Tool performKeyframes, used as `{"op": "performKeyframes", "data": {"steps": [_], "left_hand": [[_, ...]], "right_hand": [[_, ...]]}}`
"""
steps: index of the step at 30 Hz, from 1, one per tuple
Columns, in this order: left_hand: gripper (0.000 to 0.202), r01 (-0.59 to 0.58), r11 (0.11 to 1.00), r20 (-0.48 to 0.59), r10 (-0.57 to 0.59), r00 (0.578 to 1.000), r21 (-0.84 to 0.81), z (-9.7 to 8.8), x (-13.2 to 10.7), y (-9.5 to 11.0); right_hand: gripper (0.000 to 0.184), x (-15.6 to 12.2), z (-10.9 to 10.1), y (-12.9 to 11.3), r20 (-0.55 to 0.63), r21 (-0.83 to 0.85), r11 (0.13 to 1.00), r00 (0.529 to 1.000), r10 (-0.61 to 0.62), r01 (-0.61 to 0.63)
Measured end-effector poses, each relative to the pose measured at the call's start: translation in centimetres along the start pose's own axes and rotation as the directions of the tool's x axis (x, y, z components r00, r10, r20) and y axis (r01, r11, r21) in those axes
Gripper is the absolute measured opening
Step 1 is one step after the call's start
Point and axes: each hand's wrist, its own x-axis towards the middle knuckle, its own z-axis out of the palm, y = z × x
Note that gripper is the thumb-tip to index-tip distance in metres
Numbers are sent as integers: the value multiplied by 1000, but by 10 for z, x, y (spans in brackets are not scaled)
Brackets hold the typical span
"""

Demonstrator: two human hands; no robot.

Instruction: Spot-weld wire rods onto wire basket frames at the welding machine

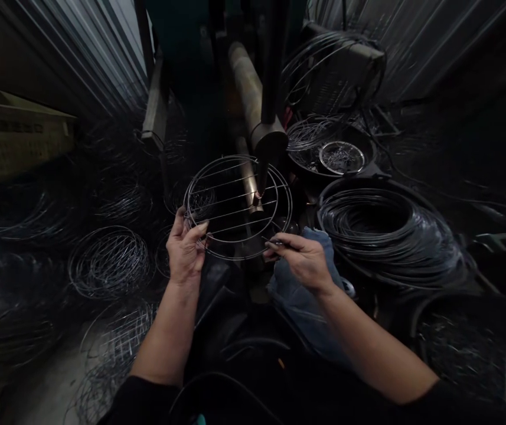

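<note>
A round wire rack (240, 241), made of rings with thin parallel crossbars, is held up in front of me. My left hand (186, 245) is closed on its left rim, thumb on top. By the lower right rim, my right hand (299, 257) pinches a short, thin metal piece (274, 241); whether it touches the rack I cannot tell. The rack's right part lies between a dark upright electrode (262, 176) above and a copper tip (257, 199) on the lower brass-coloured bar (247, 177). A thick upper cylinder (250, 94) reaches toward me over it.
At right are a tub of coiled wire rings (412, 260), a pan with a small bowl (342, 158) of metal bits, and a dark bin (469, 348). Blue cloth (299, 307) lies under my right arm. Stacked wire racks (110, 262) stand at left, near a yellow crate (18, 141).
</note>
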Motion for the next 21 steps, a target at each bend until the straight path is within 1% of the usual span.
{"op": "performKeyframes", "data": {"steps": [4, 6, 9, 12, 16, 18, 20, 21], "left_hand": [[67, -2, 1000, -18, 2, 1000, -4, 0, 15, -2], [66, 5, 1000, -27, -5, 1000, -7, 2, 21, -2], [64, 5, 1000, -19, -6, 1000, -11, 4, 27, 1], [66, -23, 1000, -18, 24, 1000, 5, 3, 31, 3], [68, -38, 999, -14, 39, 999, 24, -1, 32, -1], [67, -33, 999, -4, 33, 999, 26, -1, 32, -3], [67, -32, 999, -2, 32, 999, 28, -1, 31, -4], [67, -32, 999, -4, 32, 999, 29, -1, 30, -4]], "right_hand": [[24, 10, 9, -5, -74, -28, 999, 997, 13, -15], [23, 17, 15, -10, -109, -20, 1000, 994, -11, 9], [21, 23, 21, -12, -118, 4, 997, 990, -79, 80], [21, 22, 18, -12, -66, -55, 992, 991, -114, 111], [20, 17, 8, -17, 45, -141, 986, 996, -81, 86], [19, 16, 7, -20, 105, -144, 982, 988, -112, 126], [17, 16, 11, -22, 123, -142, 972, 978, -168, 185], [17, 16, 13, -22, 101, -140, 970, 978, -183, 196]]}}
